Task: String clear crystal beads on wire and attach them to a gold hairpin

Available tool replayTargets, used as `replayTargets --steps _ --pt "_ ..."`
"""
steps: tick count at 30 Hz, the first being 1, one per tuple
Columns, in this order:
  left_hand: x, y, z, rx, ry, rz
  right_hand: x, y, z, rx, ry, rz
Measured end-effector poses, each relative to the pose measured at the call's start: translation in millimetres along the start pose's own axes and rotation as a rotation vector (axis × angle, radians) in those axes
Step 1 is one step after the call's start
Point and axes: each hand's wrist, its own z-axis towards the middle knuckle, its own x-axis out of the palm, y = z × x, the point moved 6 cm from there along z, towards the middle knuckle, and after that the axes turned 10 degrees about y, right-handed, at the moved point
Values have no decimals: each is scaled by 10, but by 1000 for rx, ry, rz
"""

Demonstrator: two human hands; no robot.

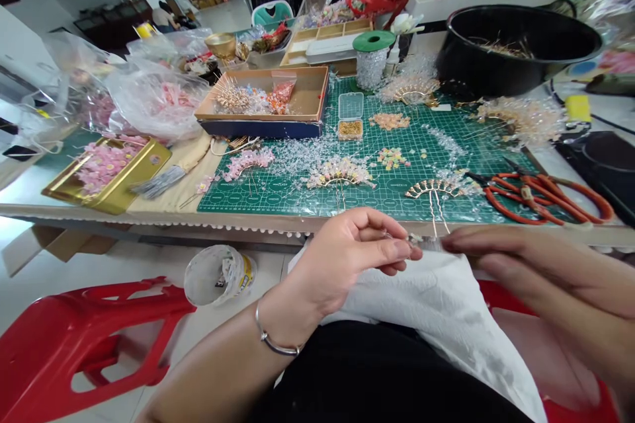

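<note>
My left hand (367,244) is closed in a pinch above my lap, holding a small pale beaded flower (415,238) between thumb and fingers. Thin silvery wires (432,245) run from the flower toward my right hand (530,261). That hand is slightly blurred, its fingers pressed together at the wire ends. Just beyond, a gold hair comb (432,190) with clear beads lies at the mat's front edge, its two prongs pointing toward me. Left of it is a comb with pink and white flowers (340,174), and farther left a pink one (248,164).
Orange-handled pliers (540,195) lie right on the green cutting mat (297,201). Loose beads, petal piles (393,158) and a small clear box (350,130) are behind. A cardboard box (262,125), gold tin (119,185) and black basin (516,59) surround it. Below left stands a red stool (99,317).
</note>
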Motion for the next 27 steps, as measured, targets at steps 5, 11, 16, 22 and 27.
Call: replayTargets --steps 5,11,16,22,27 --pt "48 -54 -29 -50 31 233 467 106 202 114 444 227" --pt "89 -154 -60 -158 95 789 614 12 151 146 594 443" --pt "227 -255 -35 -195 272 1143 588 84 160 104 565 390" --pt "126 -243 -1 -198 174 789 526 33 191 98 388 489" --pt "72 110 -37 -343 244 154 541 -88 139 164 337 637"
